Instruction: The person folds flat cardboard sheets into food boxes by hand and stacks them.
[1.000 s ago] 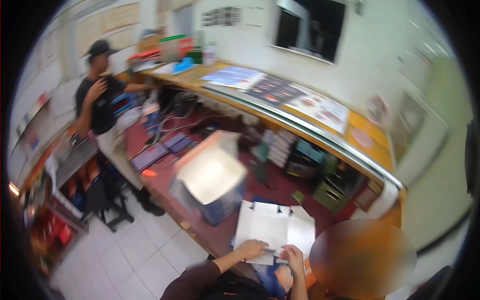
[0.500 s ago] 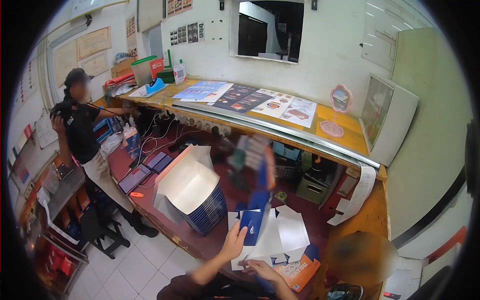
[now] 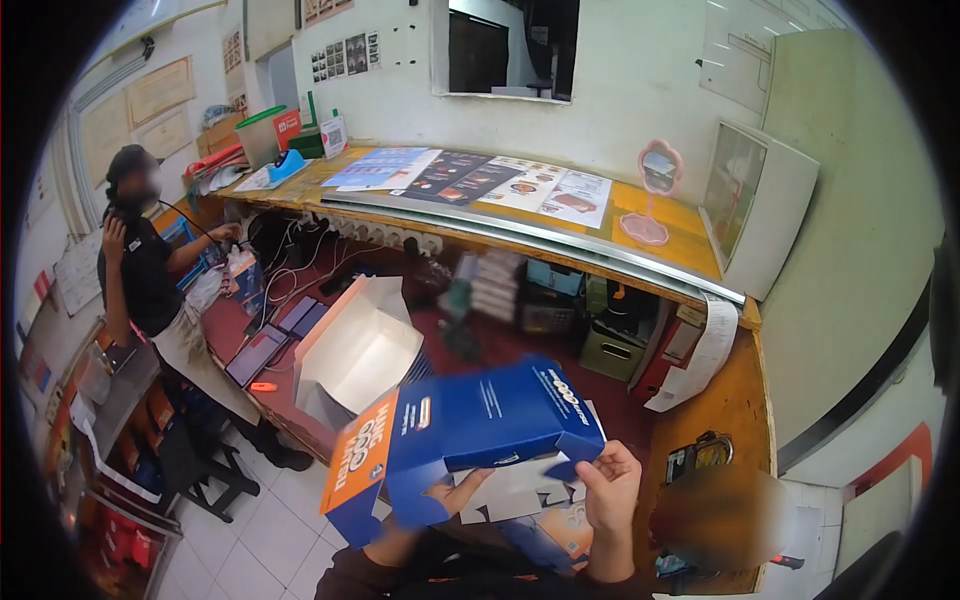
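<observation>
A blue and orange cardboard box (image 3: pixel 490 410), partly folded with loose flaps, is held up in front of me. My right hand (image 3: pixel 610 485) pinches a blue flap at its right end. Under the near side is my left hand (image 3: pixel 458 495), gripping the box, its fingers partly hidden by the cardboard. Below lie flat white cartons (image 3: pixel 500 495), with an orange printed piece (image 3: pixel 568 530) beside them. Just beyond the box's left part stands a stack of nested boxes (image 3: pixel 365 350), white inside, its lower part covered by the box I hold.
A co-worker (image 3: pixel 150 240) stands at the left by a black stool (image 3: pixel 205 480). Phones or tablets (image 3: pixel 258 355) and cables lie on the red table. Along the wall runs a shelf with printed menus (image 3: pixel 520 190) and a pink mirror (image 3: pixel 660 190). A green bin (image 3: pixel 612 355) sits underneath.
The cardboard has been raised and swung open sideways, showing its printed outside. My right hand has moved up and right to its end flap; my left hand is now underneath. The view has shifted slightly.
</observation>
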Action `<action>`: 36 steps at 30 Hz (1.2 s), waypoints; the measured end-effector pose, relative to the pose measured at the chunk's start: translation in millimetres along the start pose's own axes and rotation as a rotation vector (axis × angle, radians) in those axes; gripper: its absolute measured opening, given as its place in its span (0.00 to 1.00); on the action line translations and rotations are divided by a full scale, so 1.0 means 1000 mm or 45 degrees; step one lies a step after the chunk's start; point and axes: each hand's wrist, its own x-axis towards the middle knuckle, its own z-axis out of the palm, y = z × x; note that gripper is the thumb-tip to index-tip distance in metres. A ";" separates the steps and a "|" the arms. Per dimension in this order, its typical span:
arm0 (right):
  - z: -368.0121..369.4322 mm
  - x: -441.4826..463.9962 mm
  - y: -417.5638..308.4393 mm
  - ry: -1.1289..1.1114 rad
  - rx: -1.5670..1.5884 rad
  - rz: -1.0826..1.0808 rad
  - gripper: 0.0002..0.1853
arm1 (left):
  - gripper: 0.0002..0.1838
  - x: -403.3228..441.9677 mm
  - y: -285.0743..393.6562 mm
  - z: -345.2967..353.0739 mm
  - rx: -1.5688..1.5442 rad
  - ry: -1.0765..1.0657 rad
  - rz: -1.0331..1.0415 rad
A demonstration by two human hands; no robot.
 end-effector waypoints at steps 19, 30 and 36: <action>0.043 -0.027 0.033 0.124 0.179 -0.361 0.28 | 0.31 0.012 0.031 -0.014 -1.115 0.213 -0.251; 0.053 -0.035 0.073 -0.218 -0.439 -0.460 0.27 | 0.21 -0.002 0.047 0.018 -1.429 0.410 -0.674; 0.039 -0.024 0.046 -0.134 -0.500 -0.305 0.19 | 0.29 -0.040 -0.049 -0.054 -1.272 0.307 -0.898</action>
